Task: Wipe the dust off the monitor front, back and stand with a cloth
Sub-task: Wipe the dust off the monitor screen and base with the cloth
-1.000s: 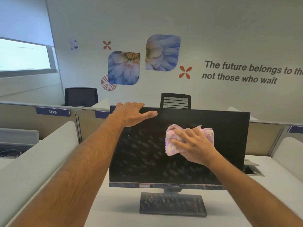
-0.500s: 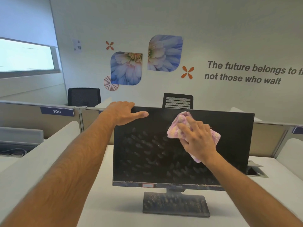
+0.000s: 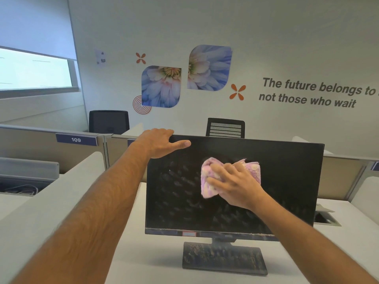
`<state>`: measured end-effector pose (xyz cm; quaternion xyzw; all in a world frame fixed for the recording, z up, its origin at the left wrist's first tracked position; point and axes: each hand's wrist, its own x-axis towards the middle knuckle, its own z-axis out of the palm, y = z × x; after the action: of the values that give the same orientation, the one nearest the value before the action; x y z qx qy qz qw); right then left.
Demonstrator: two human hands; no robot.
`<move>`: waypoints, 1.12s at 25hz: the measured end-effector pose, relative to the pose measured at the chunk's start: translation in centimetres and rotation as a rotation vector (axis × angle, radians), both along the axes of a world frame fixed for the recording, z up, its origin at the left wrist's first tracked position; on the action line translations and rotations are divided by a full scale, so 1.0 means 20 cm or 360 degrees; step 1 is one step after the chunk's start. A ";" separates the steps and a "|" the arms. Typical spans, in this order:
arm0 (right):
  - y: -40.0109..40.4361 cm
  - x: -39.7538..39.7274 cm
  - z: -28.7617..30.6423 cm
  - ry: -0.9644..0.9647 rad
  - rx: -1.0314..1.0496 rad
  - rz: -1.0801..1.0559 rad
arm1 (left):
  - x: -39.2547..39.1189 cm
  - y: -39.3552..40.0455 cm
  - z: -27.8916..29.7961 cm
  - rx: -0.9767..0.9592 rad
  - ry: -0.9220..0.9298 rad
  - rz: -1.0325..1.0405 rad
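The right hand (image 3: 235, 185) presses a bunched pink cloth (image 3: 209, 181) against the screen of the monitor (image 3: 287, 181) at mid-frame, fingers curled over the wad. The left hand (image 3: 162, 143) grips the monitor's top left corner, thumb lying along the front. To wipe well, I'd keep that bracing grip firm and sweep in overlapping rows — the dusty smears (thickest in the lower half) need steady, even pressure. Counted: one monitor, one cloth, one dusty stand (image 3: 223, 257) at the bottom centre, two office chairs (image 3: 225, 128) behind.
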<state>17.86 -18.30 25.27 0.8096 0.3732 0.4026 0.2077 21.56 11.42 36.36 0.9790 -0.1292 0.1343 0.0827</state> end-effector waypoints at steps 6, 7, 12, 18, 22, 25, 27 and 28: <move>0.09 0.01 0.05 -0.0013 0.0714 -0.0198 | 0.00 0.00 0.01 -0.0002 0.0018 -0.0007; 0.10 0.01 0.04 -0.0037 0.0529 -0.0110 | 0.00 0.00 0.01 -0.0006 0.0024 -0.0013; 0.10 0.03 0.06 -0.0015 0.0170 -0.0031 | 0.00 0.02 0.01 -0.0033 0.0036 -0.0048; 0.18 0.03 0.04 -0.0002 -0.0050 0.0104 | 0.02 0.03 0.01 -0.0052 0.0044 -0.0058; 0.18 0.04 0.07 0.0000 0.0266 -0.0065 | 0.01 0.02 0.01 -0.0095 0.0049 -0.0082; 0.22 0.04 0.07 -0.0042 0.0622 -0.0154 | 0.00 0.01 0.02 -0.0099 0.0036 -0.0075; 0.23 0.04 0.04 -0.0022 0.0184 0.0018 | 0.00 0.02 0.01 -0.0109 0.0050 -0.0081; 0.22 0.03 0.03 0.0019 -0.0055 0.0071 | 0.00 0.03 0.01 -0.0129 0.0067 -0.0099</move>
<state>18.52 -13.83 25.82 0.7998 0.3993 0.3958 0.2104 21.59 12.02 36.59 0.9730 -0.1523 0.1160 0.1290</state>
